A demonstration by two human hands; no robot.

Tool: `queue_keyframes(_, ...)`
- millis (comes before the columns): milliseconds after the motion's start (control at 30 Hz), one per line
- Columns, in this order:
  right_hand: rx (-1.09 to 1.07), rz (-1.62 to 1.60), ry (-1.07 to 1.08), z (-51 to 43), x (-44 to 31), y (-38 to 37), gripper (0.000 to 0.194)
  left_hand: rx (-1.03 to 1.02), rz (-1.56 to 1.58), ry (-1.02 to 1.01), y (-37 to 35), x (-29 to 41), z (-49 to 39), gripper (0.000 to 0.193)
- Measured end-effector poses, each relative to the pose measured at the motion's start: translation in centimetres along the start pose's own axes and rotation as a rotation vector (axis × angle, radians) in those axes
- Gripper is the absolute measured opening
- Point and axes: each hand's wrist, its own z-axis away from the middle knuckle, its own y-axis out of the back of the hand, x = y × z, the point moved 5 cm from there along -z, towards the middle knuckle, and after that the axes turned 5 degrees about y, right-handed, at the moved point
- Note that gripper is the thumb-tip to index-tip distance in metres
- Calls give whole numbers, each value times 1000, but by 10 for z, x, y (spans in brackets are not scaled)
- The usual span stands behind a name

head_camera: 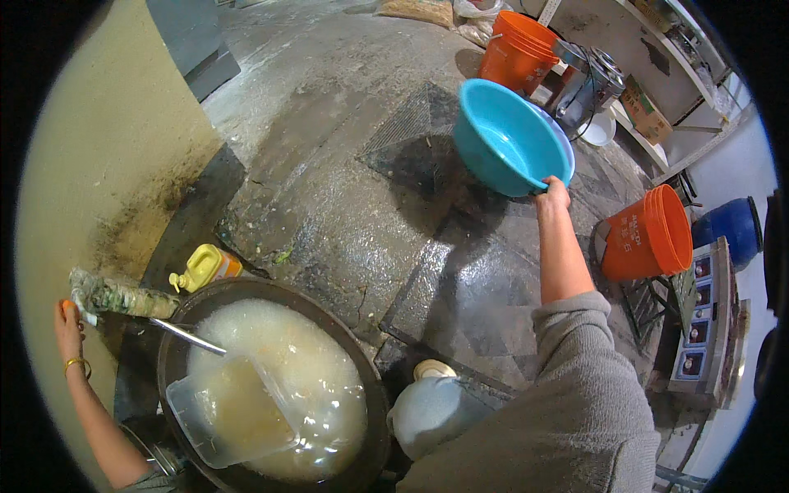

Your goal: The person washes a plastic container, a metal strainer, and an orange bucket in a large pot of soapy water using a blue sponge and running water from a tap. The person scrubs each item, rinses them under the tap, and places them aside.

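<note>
My right hand point(553, 192) grips the rim of a turquoise plastic basin point(505, 138), held tilted above the floor; a pale lilac rim shows behind it. At the far left, near the wall, my left hand point(69, 326) has its fingers around a small orange thing point(68, 304), too hidden to name surely. Beside that hand is a cloth-wrapped roll point(129, 297) at the end of a metal tube point(188, 336) that reaches into a large dark round vat point(376, 400). Foamy, cloudy liquid point(320, 370) fills the vat. A translucent plastic container point(231, 407) lies tilted in it.
A yellow pump jug point(206, 268) stands by the vat's far rim. Orange buckets point(518, 52) are at the back and right, near a metal appliance point(588, 83), a white bowl point(598, 128) and a blue barrel point(727, 231). The tiled floor point(333, 203) looks wet.
</note>
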Motion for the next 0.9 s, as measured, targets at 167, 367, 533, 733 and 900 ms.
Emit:
queue_keyframes(167,225,-8,-10,-59,9,-1,44,119,-70,36,3,13,38,58)
queue_keyframes(367,155,-7,43,-114,17,-41,27,294,168,161,5,-53,84,60)
queue_keyframes(533,-198,75,-89,-174,56,-59,22,131,258,301,-8,-106,132,53)
queue_keyframes(733,-404,435,-432,-220,132,-16,57,95,308,413,-42,-65,224,44)
queue_keyframes(900,-519,184,-564,-238,126,-40,63,77,295,420,-62,-38,255,34)
